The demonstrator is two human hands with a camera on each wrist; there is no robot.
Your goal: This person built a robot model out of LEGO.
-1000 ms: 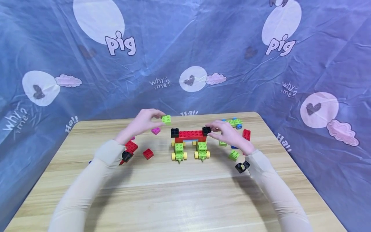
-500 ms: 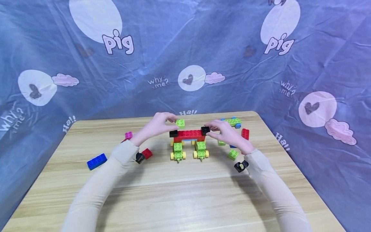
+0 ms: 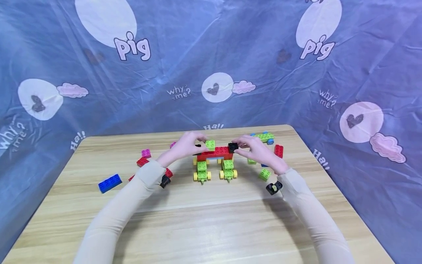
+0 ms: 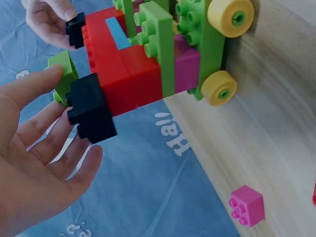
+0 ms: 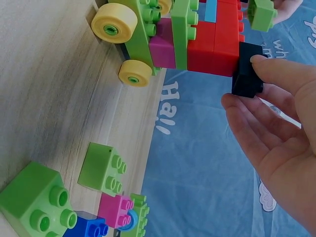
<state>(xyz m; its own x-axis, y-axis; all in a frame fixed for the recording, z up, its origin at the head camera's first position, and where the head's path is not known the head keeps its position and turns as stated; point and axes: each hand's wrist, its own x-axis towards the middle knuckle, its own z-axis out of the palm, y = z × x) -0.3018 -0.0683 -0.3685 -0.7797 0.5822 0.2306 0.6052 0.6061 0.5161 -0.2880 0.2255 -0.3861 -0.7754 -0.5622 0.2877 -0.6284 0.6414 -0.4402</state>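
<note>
Near the far edge of the surface [image 3: 211, 220], the left hand [image 3: 186, 145] has brought its pinched green block [image 3: 210, 145] over the red beam [image 3: 222, 151], the right hand [image 3: 258, 149] pinching a black block [image 3: 232, 147]

Head view: from above person's side of table [image 3: 211, 227], facing forward and down; farthest back of three, taking in both forearms [image 3: 108, 220] and cloth [image 3: 263, 66] beyond. Left wrist view: close-up past left hand [image 4: 37, 180], turned sideways, table along right side. Right wrist view: likewise close, past right hand [image 5: 281, 158], turned opposite way, table at left. Wrist views share red brick structure [image 4: 131, 69], seen from opposite ends; head view shows it small, near centre.
</note>
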